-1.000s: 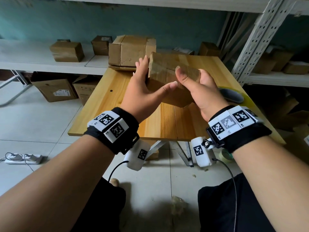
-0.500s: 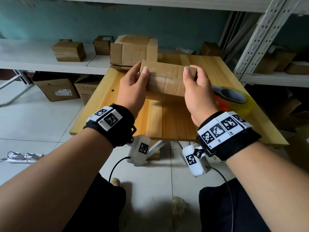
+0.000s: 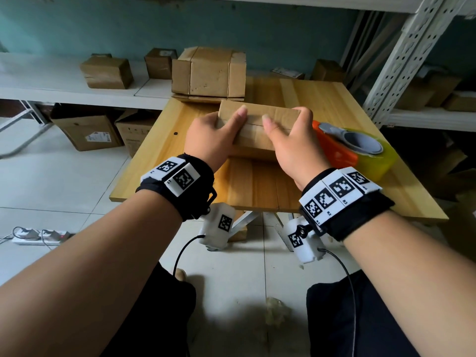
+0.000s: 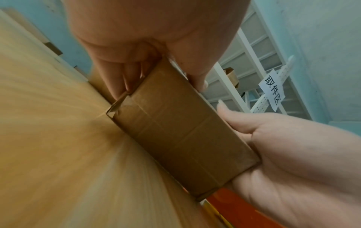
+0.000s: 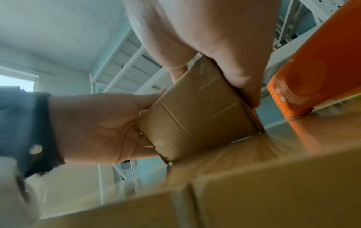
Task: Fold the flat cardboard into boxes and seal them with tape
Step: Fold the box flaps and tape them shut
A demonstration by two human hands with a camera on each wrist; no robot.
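the left hand [image 3: 213, 140] and right hand [image 3: 291, 148] each curl the fingers around one end of the box [image 3: 257, 124] on the table [image 3: 257, 186], thumbs pressing the top flaps. the flaps should probably stay flush, seam closed, before tape dispenser [image 3: 342, 148] is taken.

Box [image 3: 258, 124] on table [image 3: 260, 184]; tape dispenser [image 3: 355, 148] right.

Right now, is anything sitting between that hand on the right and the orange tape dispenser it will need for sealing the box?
Nothing visible does. The right hand grips the cardboard box on the wooden table, and the orange tape dispenser lies right beside that hand, with no object between them. The left hand holds the box's other end.
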